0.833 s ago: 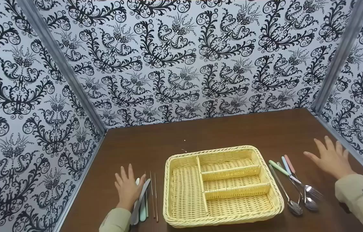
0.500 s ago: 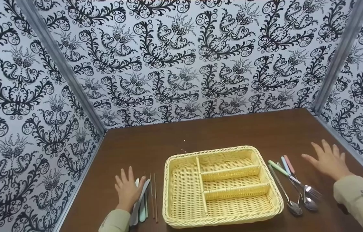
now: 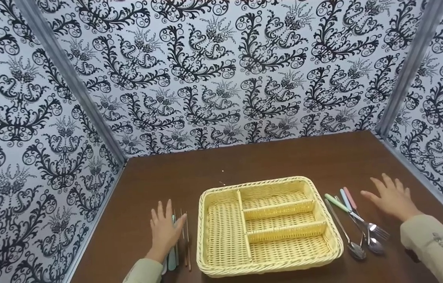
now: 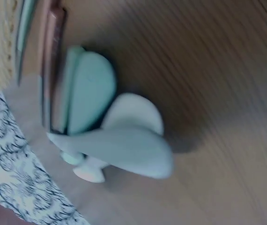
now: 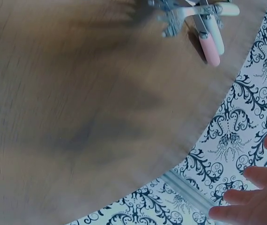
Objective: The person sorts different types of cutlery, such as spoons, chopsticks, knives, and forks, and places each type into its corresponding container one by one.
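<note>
Toward the near edge of the desk (image 3: 253,161), one yellow wicker basket (image 3: 225,236) is sitting around the middle, and I'm counting four compartments: one long one on the left, three smaller on the right. Between it and the left edge, the person's left hand (image 3: 165,232) is spreading its fingers pretty straight over a pile. Can't tell from my end if it's touching. That pile is including two brown sticks (image 3: 188,245), plus three broad pieces overlapping in the left wrist view: one mint piece (image 4: 92,89), one white piece (image 4: 133,108), one grey piece (image 4: 129,150). Thin mint bits are blurring too much to count.

Over toward the right edge, the right hand (image 3: 394,200) is also spreading its fingers wide, just beside pile two. I'm seeing three coloured handles there: one green handle (image 3: 337,202), one pale blue handle (image 3: 346,199), one pink handle (image 3: 350,197). One fork (image 3: 378,231) and two spoon bowls (image 3: 357,251) are pointing nearward.
</note>
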### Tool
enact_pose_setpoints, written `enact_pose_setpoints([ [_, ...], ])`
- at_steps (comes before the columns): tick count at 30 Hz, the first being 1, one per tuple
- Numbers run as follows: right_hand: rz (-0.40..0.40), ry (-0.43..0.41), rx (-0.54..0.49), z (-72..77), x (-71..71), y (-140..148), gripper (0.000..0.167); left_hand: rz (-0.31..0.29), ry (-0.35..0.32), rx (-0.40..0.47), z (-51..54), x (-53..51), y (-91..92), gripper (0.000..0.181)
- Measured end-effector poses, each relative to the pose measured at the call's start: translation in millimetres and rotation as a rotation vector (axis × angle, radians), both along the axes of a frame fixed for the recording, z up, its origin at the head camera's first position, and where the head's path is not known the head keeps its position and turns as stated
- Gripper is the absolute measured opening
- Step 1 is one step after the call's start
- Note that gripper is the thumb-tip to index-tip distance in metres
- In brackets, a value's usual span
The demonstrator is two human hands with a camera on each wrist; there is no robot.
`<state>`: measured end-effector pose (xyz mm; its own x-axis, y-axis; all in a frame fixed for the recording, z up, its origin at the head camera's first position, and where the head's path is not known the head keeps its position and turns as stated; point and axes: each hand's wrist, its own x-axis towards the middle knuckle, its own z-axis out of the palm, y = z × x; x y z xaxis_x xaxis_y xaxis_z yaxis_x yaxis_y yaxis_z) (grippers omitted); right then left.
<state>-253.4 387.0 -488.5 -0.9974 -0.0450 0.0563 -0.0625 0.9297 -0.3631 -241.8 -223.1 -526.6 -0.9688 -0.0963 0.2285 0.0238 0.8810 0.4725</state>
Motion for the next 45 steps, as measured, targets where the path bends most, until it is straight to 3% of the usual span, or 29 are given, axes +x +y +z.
enact_pose_setpoints([
  [9,0.091,0.126,0.083,-12.4,-1.4,-20,0.061,-0.079,0.027,0.041,-2.2,12.8,25.0,0.072],
  [15,0.129,0.127,0.07,-29.5,-5.0,-31,0.035,-0.1,0.039,0.043,-3.6,15.8,30.0,0.07],
  [19,0.138,0.08,0.057,-39.3,-6.6,-34,0.012,-0.104,0.024,0.039,-3.3,18.2,29.0,0.07],
  [22,0.128,0.04,0.052,-43.8,-8.3,-35,0.012,-0.102,0.014,0.036,-3.1,20.1,27.7,0.069],
  [30,0.104,0.03,0.048,-49.1,-15.3,-45,0.013,-0.102,0.036,0.02,-4.3,21.1,25.0,0.067],
  [39,0.098,-0.035,0.135,-43.7,-17.0,-57,0.007,-0.108,-0.009,0.048,-4.7,21.7,24.8,0.066],
  [45,0.126,-0.077,0.153,-38.7,-25.6,-58,0.008,-0.117,0.028,0.01,3.2,21.3,22.3,0.064],
])
